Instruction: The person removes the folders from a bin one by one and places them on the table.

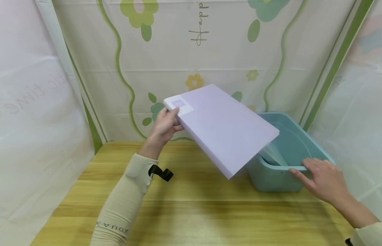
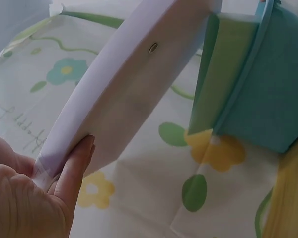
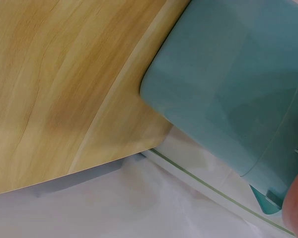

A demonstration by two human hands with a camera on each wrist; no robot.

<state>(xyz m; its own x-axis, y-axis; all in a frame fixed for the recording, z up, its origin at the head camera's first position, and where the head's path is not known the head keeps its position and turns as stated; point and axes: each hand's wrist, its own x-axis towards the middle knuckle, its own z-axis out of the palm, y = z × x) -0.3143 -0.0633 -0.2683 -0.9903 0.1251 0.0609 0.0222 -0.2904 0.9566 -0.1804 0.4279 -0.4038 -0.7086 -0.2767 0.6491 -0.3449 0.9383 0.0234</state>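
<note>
Floral sheeting [image 1: 203, 65] behind the wooden desk [image 1: 191, 218] reads "Happy" sideways; lettering on the left sleeve [image 1: 126, 198] is unclear. Fingers of the left hand [image 1: 166, 126] pinch a lilac binder [image 1: 224, 126] above the desk, partly hiding a teal bin [image 1: 280, 179]; the right hand [image 1: 324, 176] has fingers curled over its rim.

We see a lilac binder [image 1: 223, 126], closed, a white label at one corner of its cover, held aloft and tilted, its far end overlapping the left side of an open, blue-green bin [image 1: 278, 179]; we find the bin upright, but cannot tell whether the two touch
</note>
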